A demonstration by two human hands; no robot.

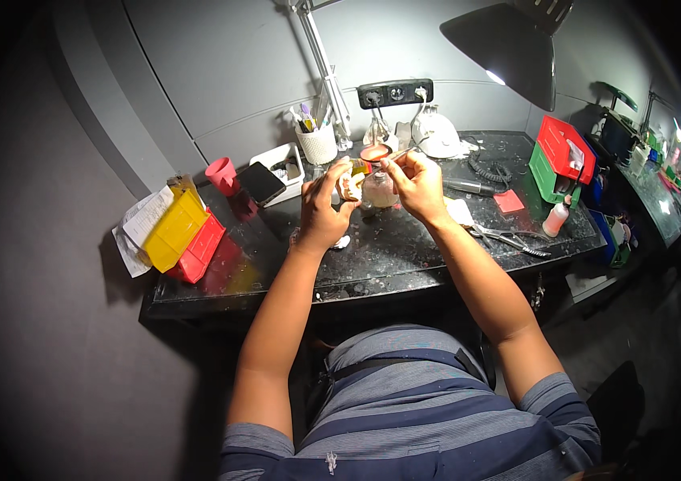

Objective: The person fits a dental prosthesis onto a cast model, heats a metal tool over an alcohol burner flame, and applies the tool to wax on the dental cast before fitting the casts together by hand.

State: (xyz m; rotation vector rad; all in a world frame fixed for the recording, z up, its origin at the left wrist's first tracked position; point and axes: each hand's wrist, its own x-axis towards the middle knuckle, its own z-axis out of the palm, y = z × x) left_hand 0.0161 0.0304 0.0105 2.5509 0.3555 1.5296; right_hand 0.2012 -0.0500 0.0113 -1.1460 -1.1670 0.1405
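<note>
My left hand (326,210) grips a small dental model (348,186) with pale and reddish parts, raised over the bench. My right hand (417,184) pinches a thin tool (398,155) just to its right, with the fingertips close to the model. A round dark-rimmed dish with orange-red contents (376,151) shows just behind my fingers. Below and between my hands stands a small glass jar (380,192), partly hidden by them. Whether the tool touches the model or the dish I cannot tell.
The black bench (404,268) holds red and yellow bins (171,234), a phone (261,183), a pink cup (223,175), a pen holder (316,145), pliers (509,238), a handpiece (469,187), a red-green bin (557,160) and a bottle (556,218). A lamp (501,48) hangs above.
</note>
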